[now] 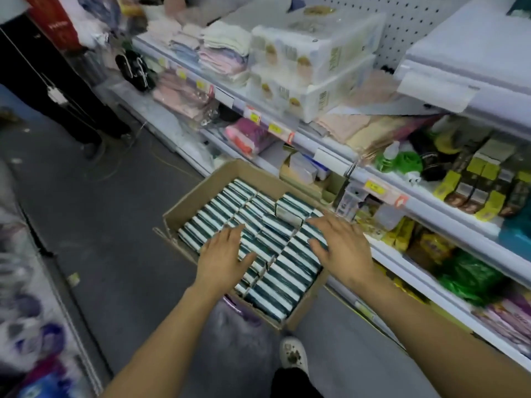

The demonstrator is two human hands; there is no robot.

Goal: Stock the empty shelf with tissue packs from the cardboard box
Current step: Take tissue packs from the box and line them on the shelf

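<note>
I've got my left hand point(227, 254) and right hand point(339, 248) spread empty over the cardboard box point(201, 193); next I grasp tissue packs point(287, 271).

Grey floor point(100, 225): open cardboard box point(201, 193) beside shelf base; yellow cable point(161, 156) trailing; small litter scrap point(73, 278) near box.

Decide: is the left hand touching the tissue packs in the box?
Cannot tell. The head view shows the left hand, fingers straight, spread over the tissue packs, but from above neither contact nor a gap shows.
</note>
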